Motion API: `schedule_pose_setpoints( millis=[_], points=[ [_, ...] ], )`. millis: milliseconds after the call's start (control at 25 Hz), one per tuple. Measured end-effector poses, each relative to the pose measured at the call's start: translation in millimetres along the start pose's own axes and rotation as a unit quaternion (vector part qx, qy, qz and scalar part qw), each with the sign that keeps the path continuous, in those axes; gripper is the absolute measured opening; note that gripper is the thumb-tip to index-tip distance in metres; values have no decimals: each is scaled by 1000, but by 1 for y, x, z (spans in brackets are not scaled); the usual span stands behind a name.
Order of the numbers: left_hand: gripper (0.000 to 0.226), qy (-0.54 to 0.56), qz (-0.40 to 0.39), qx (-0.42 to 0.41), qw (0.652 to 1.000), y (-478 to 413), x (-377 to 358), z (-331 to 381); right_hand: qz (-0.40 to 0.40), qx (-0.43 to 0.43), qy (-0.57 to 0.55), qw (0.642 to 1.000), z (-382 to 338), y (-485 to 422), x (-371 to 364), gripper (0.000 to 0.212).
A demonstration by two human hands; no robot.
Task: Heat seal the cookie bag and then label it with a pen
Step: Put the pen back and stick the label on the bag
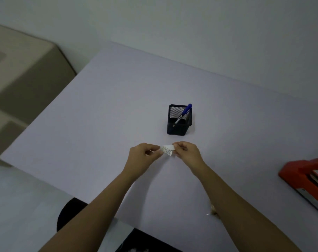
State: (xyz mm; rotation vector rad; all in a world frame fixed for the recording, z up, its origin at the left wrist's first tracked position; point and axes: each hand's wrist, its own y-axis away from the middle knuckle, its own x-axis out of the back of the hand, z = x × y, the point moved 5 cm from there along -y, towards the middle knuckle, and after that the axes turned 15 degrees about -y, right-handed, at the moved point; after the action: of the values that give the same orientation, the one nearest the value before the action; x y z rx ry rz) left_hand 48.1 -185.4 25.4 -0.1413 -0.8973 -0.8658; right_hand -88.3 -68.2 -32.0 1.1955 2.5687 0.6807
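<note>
So we've got both hands out over the middle of the table point(100, 115), pinching the same little white label point(168, 150) between them. Our left hand point(145, 154) has the label's left end between thumb and fingertips. Our right hand point(186, 151) has the other end, fingers curled in. There's some tiny print on the label we can't read, and we can't tell if it's touching the tabletop. Just beyond it sits a black mesh cup point(178, 129) with the pen point(184, 112) leaning in it, blue end up. The red sealer point(303, 171) is way off at the right edge, half cut off. A golden bit point(213, 210) pokes out beside our right forearm, too small to tell what it is.
</note>
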Motion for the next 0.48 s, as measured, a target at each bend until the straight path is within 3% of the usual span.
schedule_pose_setpoints(
  millis=[200,480],
  points=[
    [38,-105,43,-89,990,-7,-32,12,-13,3,-66,998,-6,4,-1,14],
    [7,-138,118,-155,971,-11,-33,14,6,2,-49,999,-1,-2,3,14]
  ],
)
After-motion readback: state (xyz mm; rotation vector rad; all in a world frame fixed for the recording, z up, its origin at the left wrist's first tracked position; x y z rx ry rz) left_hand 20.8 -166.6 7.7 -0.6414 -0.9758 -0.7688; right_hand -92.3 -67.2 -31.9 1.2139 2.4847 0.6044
